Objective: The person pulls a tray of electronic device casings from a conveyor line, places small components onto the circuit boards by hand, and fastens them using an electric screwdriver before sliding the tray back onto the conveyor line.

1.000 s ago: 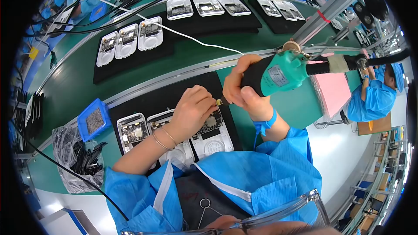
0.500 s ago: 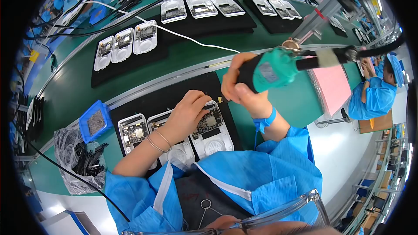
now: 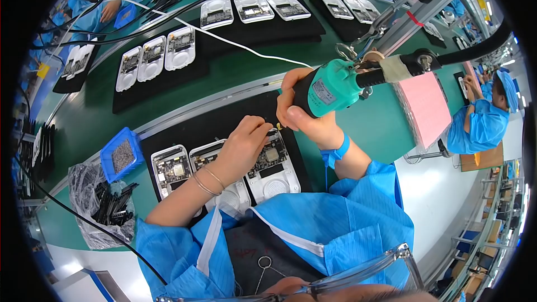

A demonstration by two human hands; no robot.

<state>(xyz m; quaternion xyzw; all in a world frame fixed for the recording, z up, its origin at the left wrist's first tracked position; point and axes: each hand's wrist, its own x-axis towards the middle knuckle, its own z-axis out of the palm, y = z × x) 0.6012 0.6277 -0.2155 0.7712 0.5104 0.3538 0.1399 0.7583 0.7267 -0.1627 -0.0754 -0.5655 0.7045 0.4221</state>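
My right hand [image 3: 314, 124] grips a green and black electric screwdriver [image 3: 330, 90], wrapped around its black front part. The tool's bit is hidden. Just to its left, my left hand [image 3: 241, 148] has its fingers pinched together at the upper end of a white plastic housing [image 3: 286, 182] with a dark circuit board [image 3: 273, 155] inside. Whatever lies between those fingertips is too small or hidden to see. A middle white housing [image 3: 236, 196] is partly covered by my left forearm. Left of it lies another white housing [image 3: 163, 182] with a board in it.
A blue bin [image 3: 137, 159] of small screws and a plastic bag [image 3: 84, 187] of black parts stand at left. Across the rail, white housings [image 3: 180, 47] lie on black mats. A metal post [image 3: 417, 17] rises at right near a pink stack [image 3: 423, 106]. Co-workers sit at both sides.
My right hand has brought the screwdriver a little to the left, nearer my left hand. My left hand stays almost in place. A co-worker's hand now shows at upper left.
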